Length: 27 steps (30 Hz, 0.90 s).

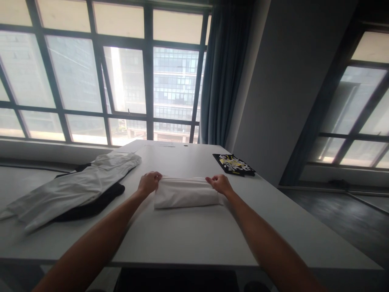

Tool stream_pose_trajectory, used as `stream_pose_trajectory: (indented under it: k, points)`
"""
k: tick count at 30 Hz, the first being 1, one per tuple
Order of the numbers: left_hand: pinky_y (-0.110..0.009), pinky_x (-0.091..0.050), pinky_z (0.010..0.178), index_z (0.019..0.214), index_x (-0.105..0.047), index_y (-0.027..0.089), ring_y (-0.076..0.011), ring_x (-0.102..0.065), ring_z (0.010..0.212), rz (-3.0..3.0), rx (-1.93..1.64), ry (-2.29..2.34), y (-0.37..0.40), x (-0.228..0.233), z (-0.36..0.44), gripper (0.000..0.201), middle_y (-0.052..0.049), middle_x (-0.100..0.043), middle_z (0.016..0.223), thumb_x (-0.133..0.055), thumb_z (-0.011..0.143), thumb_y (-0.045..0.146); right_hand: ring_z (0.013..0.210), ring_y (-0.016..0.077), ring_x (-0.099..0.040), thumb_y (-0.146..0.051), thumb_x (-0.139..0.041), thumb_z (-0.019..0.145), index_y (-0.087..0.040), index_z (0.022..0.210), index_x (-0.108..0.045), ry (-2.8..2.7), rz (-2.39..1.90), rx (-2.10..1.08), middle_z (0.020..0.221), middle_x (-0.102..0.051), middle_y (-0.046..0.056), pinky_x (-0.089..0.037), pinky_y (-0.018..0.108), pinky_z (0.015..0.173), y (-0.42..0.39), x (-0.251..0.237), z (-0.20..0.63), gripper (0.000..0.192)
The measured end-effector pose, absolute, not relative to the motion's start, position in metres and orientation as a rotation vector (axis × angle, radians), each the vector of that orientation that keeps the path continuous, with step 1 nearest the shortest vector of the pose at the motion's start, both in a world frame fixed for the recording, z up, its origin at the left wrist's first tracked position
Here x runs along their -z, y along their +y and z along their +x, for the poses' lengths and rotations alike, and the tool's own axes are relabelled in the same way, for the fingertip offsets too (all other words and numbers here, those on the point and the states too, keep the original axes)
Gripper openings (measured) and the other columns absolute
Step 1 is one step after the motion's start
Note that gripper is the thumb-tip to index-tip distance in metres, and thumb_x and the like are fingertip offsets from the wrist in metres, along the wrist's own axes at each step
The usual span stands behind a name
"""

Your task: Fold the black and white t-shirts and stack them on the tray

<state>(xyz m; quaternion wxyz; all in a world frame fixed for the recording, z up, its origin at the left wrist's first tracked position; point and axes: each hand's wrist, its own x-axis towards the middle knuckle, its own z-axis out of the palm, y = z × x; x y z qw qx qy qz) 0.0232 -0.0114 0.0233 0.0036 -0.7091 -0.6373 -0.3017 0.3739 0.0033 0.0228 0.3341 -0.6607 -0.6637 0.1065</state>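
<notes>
A folded white cloth [185, 193] lies as a compact rectangle on the white table [182, 235], straight in front of me. My left hand [148, 182] grips its far left corner with curled fingers. At the far right corner, my right hand [220, 183] pinches the top edge in the same way. Both arms stretch out over the table's front edge.
A heap of white garments [75, 186] over a black one [97, 205] lies at the left of the table. A folded black cloth with a white and yellow print [233, 164] sits at the back right. Large windows and a blue curtain [223, 73] stand behind.
</notes>
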Motion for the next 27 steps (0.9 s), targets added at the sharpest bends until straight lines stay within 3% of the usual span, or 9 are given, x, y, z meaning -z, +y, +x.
stream_pose_trajectory:
  k: [6, 11, 15, 21, 27]
  points:
    - [-0.037, -0.046, 0.09, 0.099, -0.076, 0.026, -0.0261, -0.064, 0.104, -2.263, 0.572, -2.053, -0.016, -0.019, 0.026, 0.028, -0.006, -0.073, 0.109, -0.05, 0.089, 0.027, 0.098, 0.0286, -0.067, -0.057, -0.053, 0.09, -0.016, 0.099, -0.074, -2.062, -2.102, 0.123, 0.102, -0.072, 0.019, -0.046, 0.035, 0.083, -0.01, -0.031, 0.357, 0.047]
    - [-0.039, -0.042, 0.101, 0.106, -0.073, 0.024, -0.0245, -0.058, 0.115, -2.343, 0.777, -1.745, -0.027, -0.024, 0.048, 0.038, -0.007, -0.068, 0.121, -0.038, 0.097, 0.036, 0.115, 0.0263, -0.059, -0.043, -0.045, 0.097, -0.014, 0.118, -0.067, -2.094, -1.771, 0.276, 0.123, -0.065, 0.017, -0.041, 0.035, 0.098, -0.024, -0.041, 0.338, 0.042]
    - [-0.043, -0.031, 0.114, 0.129, -0.062, 0.022, -0.0261, -0.042, 0.137, -2.673, 0.636, -1.559, -0.04, -0.012, 0.083, 0.05, -0.008, -0.048, 0.149, -0.035, 0.097, 0.05, 0.139, 0.0237, -0.038, -0.051, -0.043, 0.096, -0.013, 0.141, -0.051, -2.392, -1.465, 0.023, 0.149, -0.046, 0.014, -0.024, 0.034, 0.116, -0.027, -0.027, 0.317, 0.059]
    - [-0.045, -0.015, 0.12, 0.151, -0.036, 0.016, -0.0273, -0.02, 0.149, -2.737, 0.198, -1.823, -0.036, -0.006, 0.081, 0.075, -0.011, -0.026, 0.16, -0.028, 0.094, 0.064, 0.15, 0.0222, -0.012, -0.06, -0.027, 0.097, -0.016, 0.154, -0.03, -2.478, -1.755, -0.299, 0.161, -0.02, 0.008, -0.009, 0.043, 0.121, -0.007, -0.006, 0.314, 0.072]
    - [-0.052, -0.015, 0.118, 0.154, -0.029, 0.019, -0.0295, -0.009, 0.15, -2.549, 0.146, -2.117, -0.02, -0.007, 0.052, 0.081, -0.01, -0.013, 0.162, -0.025, 0.091, 0.07, 0.15, 0.0228, -0.011, -0.068, -0.02, 0.095, -0.019, 0.157, -0.02, -2.205, -2.094, -0.365, 0.163, -0.011, 0.008, -0.008, 0.049, 0.119, 0.018, 0.002, 0.357, 0.079]
